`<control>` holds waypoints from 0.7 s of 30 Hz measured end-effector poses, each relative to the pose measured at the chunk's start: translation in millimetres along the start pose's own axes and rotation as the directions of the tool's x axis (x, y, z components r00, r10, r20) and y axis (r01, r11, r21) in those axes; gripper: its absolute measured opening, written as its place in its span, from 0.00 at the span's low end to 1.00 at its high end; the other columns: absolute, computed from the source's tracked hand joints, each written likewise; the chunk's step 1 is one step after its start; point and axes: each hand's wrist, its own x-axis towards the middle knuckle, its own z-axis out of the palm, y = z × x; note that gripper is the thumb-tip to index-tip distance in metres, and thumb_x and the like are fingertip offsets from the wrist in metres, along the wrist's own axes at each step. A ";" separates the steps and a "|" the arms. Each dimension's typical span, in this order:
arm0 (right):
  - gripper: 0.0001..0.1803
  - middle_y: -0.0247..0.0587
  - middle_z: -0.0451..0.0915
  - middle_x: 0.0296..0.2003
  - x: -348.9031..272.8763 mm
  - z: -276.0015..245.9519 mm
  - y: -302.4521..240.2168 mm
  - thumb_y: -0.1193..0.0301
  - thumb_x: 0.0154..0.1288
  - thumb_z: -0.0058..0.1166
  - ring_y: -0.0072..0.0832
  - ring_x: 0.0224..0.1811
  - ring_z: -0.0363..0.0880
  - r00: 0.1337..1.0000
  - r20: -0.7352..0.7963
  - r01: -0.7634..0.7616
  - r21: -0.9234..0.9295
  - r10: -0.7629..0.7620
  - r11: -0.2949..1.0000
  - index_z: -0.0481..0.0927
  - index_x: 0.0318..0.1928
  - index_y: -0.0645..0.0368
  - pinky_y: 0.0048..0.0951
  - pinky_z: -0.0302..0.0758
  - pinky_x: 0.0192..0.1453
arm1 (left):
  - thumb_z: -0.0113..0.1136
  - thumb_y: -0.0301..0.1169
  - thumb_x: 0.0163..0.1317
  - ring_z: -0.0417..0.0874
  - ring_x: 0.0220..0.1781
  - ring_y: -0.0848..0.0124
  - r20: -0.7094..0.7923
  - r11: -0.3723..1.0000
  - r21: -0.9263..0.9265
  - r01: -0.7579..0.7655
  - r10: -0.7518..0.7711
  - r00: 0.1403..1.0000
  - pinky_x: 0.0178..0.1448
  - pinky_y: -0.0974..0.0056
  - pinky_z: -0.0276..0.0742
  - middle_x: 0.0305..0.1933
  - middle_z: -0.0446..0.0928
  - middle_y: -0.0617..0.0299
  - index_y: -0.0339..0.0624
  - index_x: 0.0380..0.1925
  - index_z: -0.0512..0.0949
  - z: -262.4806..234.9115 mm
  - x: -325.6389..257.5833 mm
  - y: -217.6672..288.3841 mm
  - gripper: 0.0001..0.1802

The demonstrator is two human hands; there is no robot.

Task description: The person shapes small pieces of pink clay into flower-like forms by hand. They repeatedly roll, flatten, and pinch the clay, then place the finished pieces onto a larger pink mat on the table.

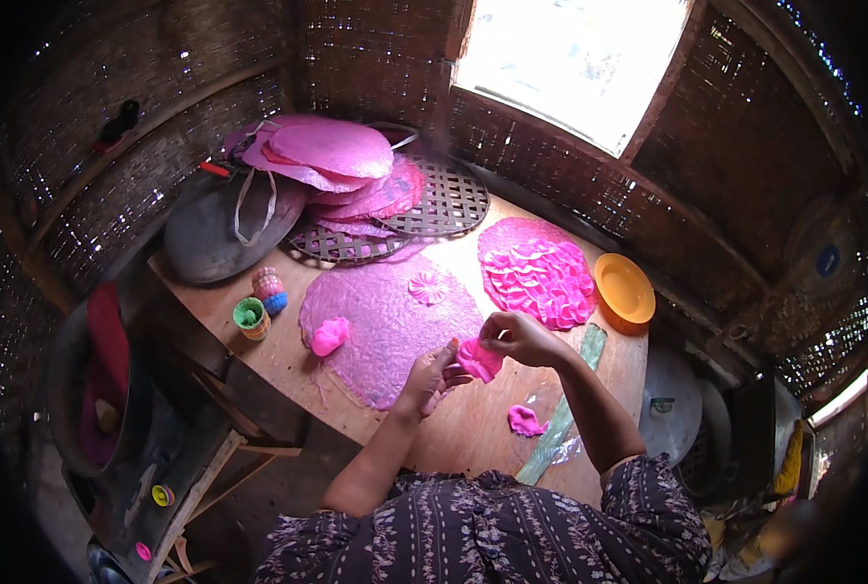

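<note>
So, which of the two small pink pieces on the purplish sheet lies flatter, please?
The pleated round piece towards the sheet's far edge; the other piece, at its left, is bunched up.

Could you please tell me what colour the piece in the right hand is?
The piece is bright pink, clearest in the head view.

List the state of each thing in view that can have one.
Held pink cloth: bunched
Left grip: at its left edge, closure unclear
Right grip: closed on it
Loose pink cloth: crumpled
Round pink sheet: spread flat
Pink rosette: pleated, spread open
Pink bundle: bunched up
Ruffled disc: lying flat
Yellow dish: upright
Green tub: upright, open
Pink discs: piled up
Green strip: lying flat
Window: open or shut unclear
</note>
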 end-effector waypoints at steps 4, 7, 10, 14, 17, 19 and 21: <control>0.09 0.37 0.82 0.30 -2.2 0.1 -3.9 0.69 0.65 0.58 0.23 0.34 0.80 1.000 0.011 -0.016 0.040 0.016 0.999 0.80 0.39 0.63 0.28 0.76 0.41 | 0.53 0.50 0.69 0.82 0.51 0.67 -0.097 0.975 0.204 -0.083 0.104 0.990 0.63 0.64 0.74 0.50 0.80 0.55 0.35 0.52 0.74 -3.0 4.5 -2.3 0.27; 0.10 0.35 0.82 0.30 -5.9 -3.5 -13.1 0.69 0.66 0.59 0.20 0.34 0.79 0.999 0.041 0.030 0.038 -0.032 0.999 0.80 0.40 0.63 0.27 0.76 0.41 | 0.50 0.53 0.69 0.80 0.54 0.68 -0.144 0.970 0.133 -0.204 0.223 0.964 0.62 0.64 0.73 0.52 0.79 0.56 0.36 0.54 0.73 2.4 8.7 -1.0 0.30; 0.10 0.34 0.82 0.32 -5.4 -8.6 -14.7 0.68 0.66 0.59 0.18 0.35 0.78 0.995 0.080 0.055 0.087 -0.062 0.995 0.80 0.41 0.63 0.27 0.76 0.42 | 0.49 0.54 0.69 0.79 0.57 0.66 -0.005 0.979 -0.184 -0.089 0.090 0.996 0.65 0.60 0.71 0.57 0.76 0.53 0.33 0.58 0.68 8.9 5.5 5.5 0.33; 0.14 0.38 0.84 0.36 4.0 -8.5 11.4 0.65 0.66 0.58 0.25 0.38 0.82 0.999 0.037 0.004 0.014 -0.005 1.000 0.81 0.46 0.62 0.28 0.77 0.45 | 0.50 0.54 0.68 0.79 0.57 0.65 0.100 0.966 -0.248 0.069 -0.045 0.994 0.64 0.60 0.74 0.57 0.75 0.51 0.32 0.58 0.67 14.6 -0.7 10.1 0.34; 0.23 0.45 0.82 0.43 9.8 8.4 44.3 0.57 0.71 0.52 0.30 0.43 0.82 0.983 -0.144 -0.076 0.266 0.118 0.961 0.78 0.53 0.65 0.31 0.79 0.48 | 0.53 0.47 0.69 0.81 0.52 0.66 -0.019 0.950 -0.311 -0.020 0.015 1.000 0.60 0.63 0.78 0.51 0.77 0.53 0.33 0.54 0.70 15.4 2.2 3.1 0.27; 0.27 0.47 0.80 0.47 11.5 24.0 62.5 0.53 0.73 0.48 0.31 0.49 0.80 0.950 -0.025 -0.198 0.725 0.312 0.660 0.75 0.56 0.66 0.34 0.78 0.54 | 0.56 0.40 0.69 0.83 0.48 0.67 -0.050 0.908 -0.396 -0.135 0.125 0.991 0.56 0.65 0.80 0.47 0.79 0.54 0.34 0.51 0.73 13.1 7.2 -3.2 0.20; 0.26 0.45 0.80 0.47 12.7 44.5 73.1 0.54 0.72 0.49 0.32 0.49 0.80 0.925 0.192 -0.268 0.941 0.329 0.205 0.74 0.55 0.66 0.35 0.77 0.57 | 0.55 0.34 0.70 0.83 0.45 0.70 -0.114 0.898 -0.399 -0.189 0.156 0.981 0.54 0.66 0.81 0.45 0.80 0.58 0.36 0.49 0.74 8.9 11.3 -8.9 0.14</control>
